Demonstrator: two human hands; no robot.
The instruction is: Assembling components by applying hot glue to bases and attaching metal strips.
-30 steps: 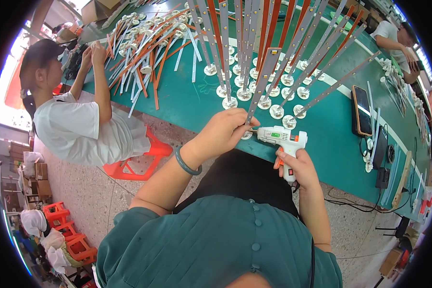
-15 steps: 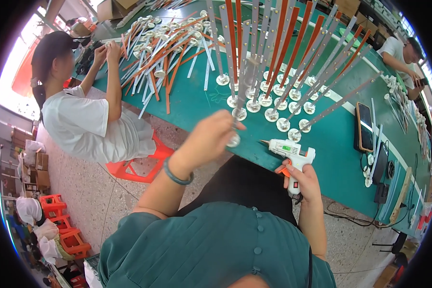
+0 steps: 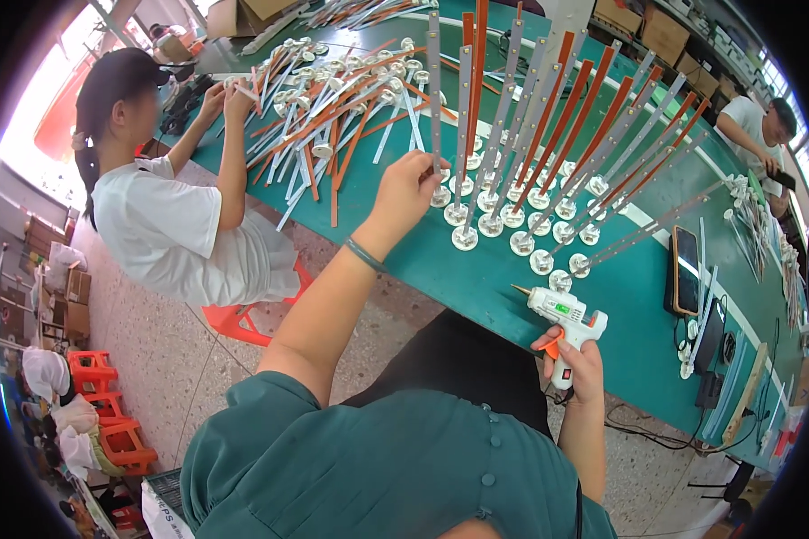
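Observation:
My left hand [image 3: 403, 192] is closed, its fingertips pinching the lower end of a grey LED strip [image 3: 434, 99] just above a round white base. That strip stands upright at the left edge of a group of several upright grey and orange strips, each on a white disc base [image 3: 465, 237]. In my right hand [image 3: 582, 364] is a white hot glue gun [image 3: 562, 310], its handle in my grip and its orange trigger [image 3: 553, 343] beside my fingers. The gun's nozzle points left over the near part of the table.
On the green table [image 3: 404, 260] lies a tangled pile of strips [image 3: 333, 117] at far left. A phone [image 3: 685, 269] and cables lie at right. One co-worker [image 3: 166, 207] sits at left on a red stool [image 3: 234, 323]; another person [image 3: 751, 126] is at far right.
My left hand has moved away from me with the strip, from the table's near edge to the left side of the standing group. The glue gun stays in my right hand.

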